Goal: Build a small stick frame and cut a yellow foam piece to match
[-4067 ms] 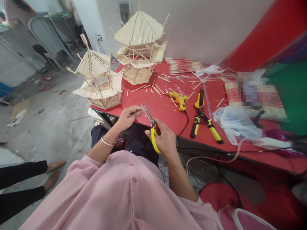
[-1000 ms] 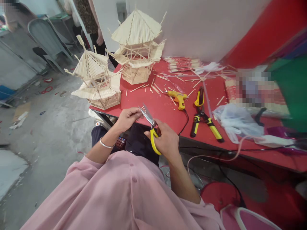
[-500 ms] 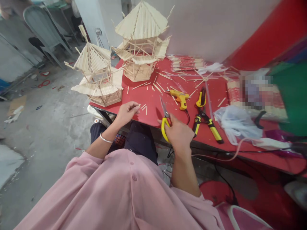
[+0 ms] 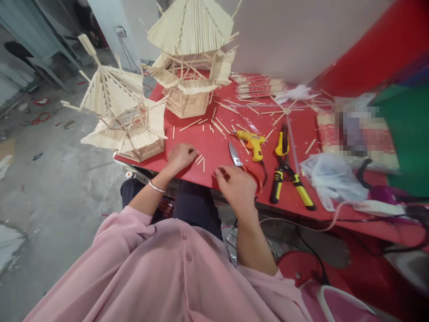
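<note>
My left hand is low over the front of the red table, just left of several short cut wooden sticks. Its fingertips are pressed together; what they hold, if anything, is too small to make out. My right hand is by the table's front edge, thumb and fingers curved with a gap between them and nothing held. Beside it lie scissors with an orange-red handle, partly hidden by the hand. Two stick-built pavilion models, a smaller one and a larger one, stand behind my left hand.
A yellow glue gun, a yellow utility knife and yellow-black cutters lie to the right. Farther over are a clear plastic bag and bundled sticks. Loose sticks are scattered about the tabletop. Cables run along the front edge.
My right hand has let go of the scissors, which now lie on the table. My left hand stays near the short sticks. The view has shifted a little.
</note>
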A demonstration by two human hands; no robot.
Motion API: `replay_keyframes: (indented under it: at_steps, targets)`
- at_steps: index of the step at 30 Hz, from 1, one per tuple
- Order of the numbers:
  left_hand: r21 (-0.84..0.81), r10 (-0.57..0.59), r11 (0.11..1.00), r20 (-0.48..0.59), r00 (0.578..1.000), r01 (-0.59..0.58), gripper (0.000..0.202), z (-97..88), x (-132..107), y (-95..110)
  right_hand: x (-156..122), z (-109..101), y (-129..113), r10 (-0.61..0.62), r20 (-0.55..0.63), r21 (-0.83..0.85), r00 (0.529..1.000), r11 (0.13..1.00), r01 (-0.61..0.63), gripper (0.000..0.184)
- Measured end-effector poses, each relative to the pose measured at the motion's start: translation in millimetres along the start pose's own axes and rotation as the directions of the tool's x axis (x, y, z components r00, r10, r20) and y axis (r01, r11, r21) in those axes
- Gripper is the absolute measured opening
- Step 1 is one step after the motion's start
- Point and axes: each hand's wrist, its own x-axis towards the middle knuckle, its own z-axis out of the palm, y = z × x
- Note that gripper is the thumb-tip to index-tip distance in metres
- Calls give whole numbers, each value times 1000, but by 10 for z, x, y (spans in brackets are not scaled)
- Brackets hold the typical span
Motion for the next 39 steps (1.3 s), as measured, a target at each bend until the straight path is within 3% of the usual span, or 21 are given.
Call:
replay_keyframes:
  at_steps: [4, 7, 13, 21, 28, 34, 39]
  targets:
    - [11, 47, 999, 33, 998, -48, 44, -32, -30, -46, 139, 150, -249, 5, 153, 15, 988, 1000, -7, 30]
    - [26, 62, 998, 31, 998, -63, 33, -23, -124, -76, 194, 194, -345, 83, 198, -98, 977, 993, -64, 28]
    - [163, 76, 983, 62, 995, -85, 14, 22, -277, -62, 203, 66, -436, 119, 281, -320, 952, 947, -24, 28]
    - [367, 105, 919, 129, 986, -146, 23, -13, -348, 1, 367, -65, -478, 148, 365, -391, 919, 920, 8, 29]
    - [246, 55, 967, 20, 998, -59, 23, 90, -363, -136, 473, -18, -469, 89, 334, -349, 938, 937, 35, 31]
    - [266, 28, 964, -18, 999, -22, 26, 80, -273, -133, 574, 54, -408, 76, 271, -322, 960, 947, 16, 30]
    - [286, 36, 958, -94, 995, -8, 27, 119, -119, -142, 810, 97, -360, 5, 266, -274, 964, 959, 70, 28]
